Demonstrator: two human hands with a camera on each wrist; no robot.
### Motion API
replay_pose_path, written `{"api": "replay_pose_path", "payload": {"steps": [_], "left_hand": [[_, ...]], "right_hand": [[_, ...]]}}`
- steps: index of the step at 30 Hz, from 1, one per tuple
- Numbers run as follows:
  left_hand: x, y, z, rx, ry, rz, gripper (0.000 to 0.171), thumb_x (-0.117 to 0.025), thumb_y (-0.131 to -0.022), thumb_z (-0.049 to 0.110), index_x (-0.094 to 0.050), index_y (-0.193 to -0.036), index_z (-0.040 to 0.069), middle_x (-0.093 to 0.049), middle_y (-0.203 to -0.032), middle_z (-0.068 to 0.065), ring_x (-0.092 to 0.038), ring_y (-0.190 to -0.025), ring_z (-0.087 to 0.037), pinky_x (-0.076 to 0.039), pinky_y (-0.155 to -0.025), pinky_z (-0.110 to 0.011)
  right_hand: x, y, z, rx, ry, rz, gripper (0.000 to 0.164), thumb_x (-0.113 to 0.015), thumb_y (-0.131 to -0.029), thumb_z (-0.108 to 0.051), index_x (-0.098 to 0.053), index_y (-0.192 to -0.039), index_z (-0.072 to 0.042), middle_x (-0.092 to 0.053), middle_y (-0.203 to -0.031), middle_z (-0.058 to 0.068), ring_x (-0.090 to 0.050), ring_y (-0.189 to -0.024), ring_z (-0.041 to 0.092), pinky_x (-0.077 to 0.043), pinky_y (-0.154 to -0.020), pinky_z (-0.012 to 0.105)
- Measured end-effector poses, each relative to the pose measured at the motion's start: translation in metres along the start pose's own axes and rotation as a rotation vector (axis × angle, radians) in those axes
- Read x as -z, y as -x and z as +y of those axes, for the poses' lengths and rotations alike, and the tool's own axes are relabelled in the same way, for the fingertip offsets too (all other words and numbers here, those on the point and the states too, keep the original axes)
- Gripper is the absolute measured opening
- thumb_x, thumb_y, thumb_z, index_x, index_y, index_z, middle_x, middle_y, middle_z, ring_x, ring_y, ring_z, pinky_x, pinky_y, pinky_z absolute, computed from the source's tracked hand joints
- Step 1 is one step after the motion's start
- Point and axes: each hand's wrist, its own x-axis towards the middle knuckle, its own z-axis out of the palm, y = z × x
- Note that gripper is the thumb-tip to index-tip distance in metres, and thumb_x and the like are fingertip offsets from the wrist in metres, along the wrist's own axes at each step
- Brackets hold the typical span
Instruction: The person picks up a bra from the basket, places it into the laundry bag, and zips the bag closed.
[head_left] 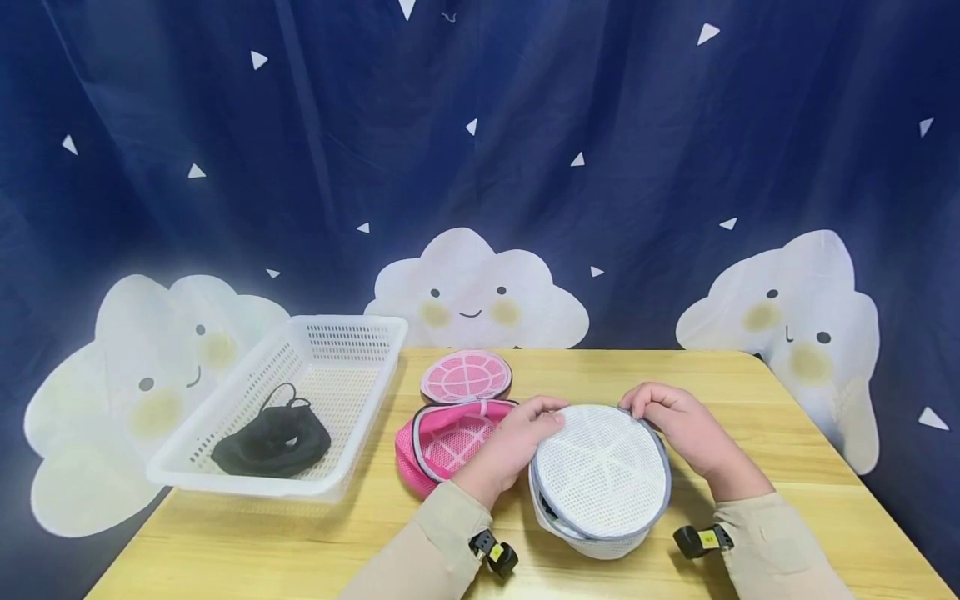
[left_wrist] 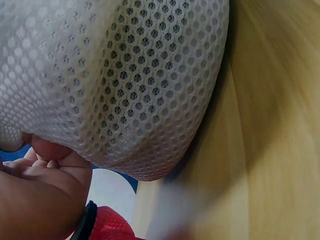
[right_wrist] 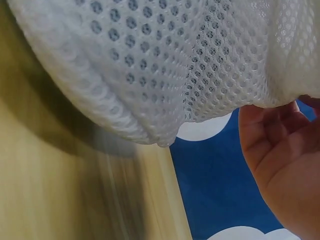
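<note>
A round white mesh laundry bag [head_left: 603,471] with grey trim sits on the table, its flat lid facing up. My left hand [head_left: 517,446] pinches the lid's upper left edge, thumb on top. On the far right of the rim, my right hand [head_left: 675,421] pinches the grey trim between thumb and curled fingers. Along the near left side a gap shows between lid and body, with something dark inside. In the left wrist view the bag's mesh wall [left_wrist: 145,75] fills much of the picture; the right wrist view shows its creased side [right_wrist: 140,65].
Left of the white bag lies a pink mesh bag [head_left: 408,458] with its lid [head_left: 467,377] flipped back. A white plastic basket [head_left: 386,375] at the left holds a black drawstring pouch [head_left: 273,442]. The wooden table [head_left: 787,433] ends before a dark blue curtain [head_left: 525,200].
</note>
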Motion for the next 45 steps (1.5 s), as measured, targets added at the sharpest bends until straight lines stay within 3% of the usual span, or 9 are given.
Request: {"api": "replay_pose_path", "payload": {"steps": [6, 10, 20, 27, 34, 45], "left_hand": [[-0.001, 0.003, 0.002, 0.004, -0.091, -0.062, 0.035, -0.06, -0.101, 0.028, -0.064, -0.132, 0.01, -0.068, -0.116, -0.002, -0.064, -0.1, -0.014, -0.048, -0.097, -0.034], [-0.001, 0.006, 0.005, 0.005, -0.163, -0.12, 0.038, -0.058, -0.102, 0.032, -0.064, -0.133, 0.011, -0.07, -0.111, 0.0, -0.064, -0.099, -0.012, -0.045, -0.1, -0.035], [0.0, 0.008, 0.006, 0.025, -0.166, -0.213, 0.033, -0.057, -0.103, 0.031, -0.068, -0.128, 0.014, -0.07, -0.105, 0.0, -0.068, -0.084, -0.014, -0.053, -0.083, -0.031], [-0.003, 0.011, 0.009, 0.034, -0.158, -0.23, 0.028, -0.058, -0.103, 0.028, -0.069, -0.123, 0.012, -0.069, -0.102, -0.003, -0.067, -0.081, -0.017, -0.054, -0.076, -0.031], [-0.004, 0.011, 0.009, 0.036, -0.158, -0.244, 0.028, -0.059, -0.102, 0.026, -0.07, -0.124, 0.012, -0.069, -0.105, -0.002, -0.066, -0.084, -0.017, -0.054, -0.077, -0.032], [-0.002, 0.01, 0.005, 0.036, -0.189, -0.274, 0.03, -0.058, -0.103, 0.029, -0.069, -0.123, 0.011, -0.069, -0.105, 0.0, -0.066, -0.087, -0.015, -0.054, -0.081, -0.031]], "right_hand": [[-0.001, -0.001, 0.0, -0.052, 0.039, -0.028, 0.021, -0.046, -0.106, -0.005, -0.066, -0.102, -0.001, -0.065, -0.101, 0.014, -0.062, -0.092, 0.016, -0.052, -0.078, 0.026], [-0.001, 0.0, 0.0, -0.091, 0.021, -0.076, 0.024, -0.045, -0.107, -0.008, -0.066, -0.114, 0.002, -0.066, -0.11, 0.014, -0.064, -0.096, 0.016, -0.054, -0.079, 0.028], [0.001, 0.005, -0.003, -0.074, -0.035, -0.319, 0.034, -0.045, -0.108, -0.01, -0.061, -0.137, -0.004, -0.061, -0.135, 0.017, -0.062, -0.117, 0.015, -0.052, -0.092, 0.028], [0.0, 0.003, -0.002, 0.012, -0.004, -0.446, 0.037, -0.042, -0.106, -0.001, -0.063, -0.136, -0.006, -0.064, -0.133, 0.012, -0.06, -0.122, 0.016, -0.047, -0.097, 0.025], [-0.002, 0.004, -0.002, -0.086, -0.008, -0.44, 0.03, -0.047, -0.108, -0.012, -0.069, -0.128, -0.009, -0.069, -0.122, 0.01, -0.066, -0.109, 0.021, -0.054, -0.087, 0.032], [-0.006, 0.002, -0.002, -0.122, -0.027, -0.448, 0.024, -0.052, -0.106, -0.013, -0.07, -0.121, -0.006, -0.07, -0.114, 0.014, -0.068, -0.099, 0.024, -0.056, -0.083, 0.033]]}}
